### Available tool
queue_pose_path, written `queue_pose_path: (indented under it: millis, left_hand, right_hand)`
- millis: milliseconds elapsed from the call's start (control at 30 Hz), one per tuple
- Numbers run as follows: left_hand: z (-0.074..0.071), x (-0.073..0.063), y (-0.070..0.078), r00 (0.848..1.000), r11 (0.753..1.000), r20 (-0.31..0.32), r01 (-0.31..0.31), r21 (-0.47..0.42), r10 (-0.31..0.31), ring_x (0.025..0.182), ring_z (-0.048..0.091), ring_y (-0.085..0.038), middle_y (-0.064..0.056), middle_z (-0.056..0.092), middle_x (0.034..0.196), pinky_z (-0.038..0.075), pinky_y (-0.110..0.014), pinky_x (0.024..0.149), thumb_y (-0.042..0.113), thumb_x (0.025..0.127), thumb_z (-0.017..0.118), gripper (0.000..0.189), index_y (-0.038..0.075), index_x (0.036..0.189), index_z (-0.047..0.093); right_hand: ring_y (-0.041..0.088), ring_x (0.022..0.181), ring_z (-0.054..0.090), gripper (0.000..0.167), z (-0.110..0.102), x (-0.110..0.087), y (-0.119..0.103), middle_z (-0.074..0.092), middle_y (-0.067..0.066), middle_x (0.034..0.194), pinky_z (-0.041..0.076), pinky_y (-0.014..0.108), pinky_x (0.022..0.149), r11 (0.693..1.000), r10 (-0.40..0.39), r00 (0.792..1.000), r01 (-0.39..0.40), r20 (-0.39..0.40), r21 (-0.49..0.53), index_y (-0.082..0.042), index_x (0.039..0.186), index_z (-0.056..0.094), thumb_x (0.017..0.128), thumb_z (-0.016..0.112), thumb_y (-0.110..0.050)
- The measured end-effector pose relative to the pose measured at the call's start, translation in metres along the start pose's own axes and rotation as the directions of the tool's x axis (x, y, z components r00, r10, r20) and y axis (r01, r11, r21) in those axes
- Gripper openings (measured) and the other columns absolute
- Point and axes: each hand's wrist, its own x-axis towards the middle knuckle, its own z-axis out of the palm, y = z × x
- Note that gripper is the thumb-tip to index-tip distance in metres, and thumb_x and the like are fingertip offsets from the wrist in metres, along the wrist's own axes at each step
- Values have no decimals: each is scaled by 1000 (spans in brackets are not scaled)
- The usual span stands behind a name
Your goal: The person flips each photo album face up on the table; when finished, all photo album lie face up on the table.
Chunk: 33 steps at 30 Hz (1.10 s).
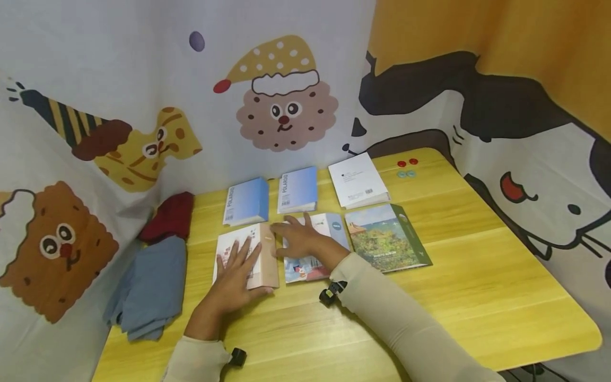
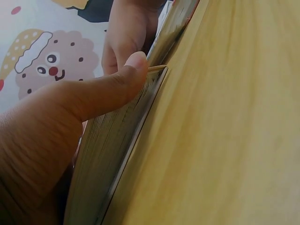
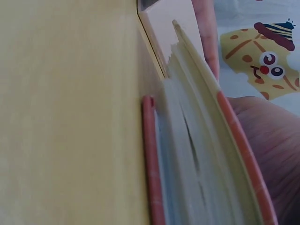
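My left hand (image 1: 231, 292) lies on a white and beige book (image 1: 269, 260) at the front left, fingers spread over the cover. Its thumb (image 2: 112, 89) reaches along the book's near edge to the corner in the left wrist view. My right hand (image 1: 305, 241) rests over a photo album with a blue and pink cover (image 1: 329, 228) in the front middle. Its fingertips are by the beige book's right side. The right wrist view shows the album's page edges (image 3: 197, 150) between red covers. To its right lies a photo album with a painted landscape (image 1: 382, 239).
Behind stand two blue POLAROID albums (image 1: 247, 201) (image 1: 298, 190) and a white one (image 1: 359, 180). Red and pale blue buttons (image 1: 407, 174) lie at the back right of the table (image 1: 477, 297). Grey-blue cloth (image 1: 150, 289) and dark red cloth (image 1: 169, 217) lie at the left edge.
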Motion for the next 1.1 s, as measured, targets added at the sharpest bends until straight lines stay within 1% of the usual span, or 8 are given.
queue_pose_path:
  millis: [267,467,567,667,867,967,1100]
  left_hand:
    - [1,-3,0,1000,1000,-7,-2,-10,2,169,6,-55,-18,12,185,4,-93,119,66,87,83,115,18,176,26]
    - [4,-1,-1,1000,1000,4,-6,-13,6,169,3,-55,-18,9,185,3,-93,120,64,91,79,112,17,176,23]
    - [4,0,-2,1000,1000,-8,-17,-9,17,169,4,-55,-19,10,185,4,-93,120,62,91,79,111,17,176,24]
    - [5,-1,-4,999,999,-27,-31,8,32,168,7,-56,-20,13,184,6,-93,119,62,90,80,111,16,175,26]
    - [7,-1,-6,999,999,-31,-38,17,38,169,8,-54,-18,13,185,8,-93,120,64,91,79,110,20,176,24]
    - [7,-2,-7,998,999,-48,-50,-10,49,169,8,-54,-17,13,185,8,-93,120,64,91,79,110,20,176,23]
    - [6,-2,-10,994,991,-83,-84,-101,76,168,8,-56,-18,12,185,7,-93,119,60,94,79,110,19,177,20]
  right_hand:
    - [30,172,18,81,5,0,0,33,-7,181,-2,74,134,999,-15,1000,15,-3,-47,-30,173,33,105,58,-67]
    - [30,170,24,79,4,-1,1,36,-8,179,2,75,134,998,-19,1000,17,-18,-59,-31,172,37,104,60,-66]
    - [29,169,26,78,2,-1,1,38,-8,178,3,75,134,999,-17,999,16,-28,-49,-31,171,39,104,62,-65]
    - [29,168,29,78,2,-1,1,41,-8,177,3,75,134,999,-16,999,15,-43,-30,-30,169,43,102,66,-63]
    - [29,164,35,77,1,-1,1,48,-6,172,4,74,134,999,-13,997,15,-73,36,-29,164,50,98,74,-59]
    - [29,163,37,77,0,-1,3,47,-6,173,2,72,135,996,-9,997,16,-81,86,-29,164,50,97,77,-57]
    - [30,166,32,80,-2,-2,7,41,-3,177,-1,71,135,984,-36,995,52,-94,172,-28,166,48,97,79,-55]
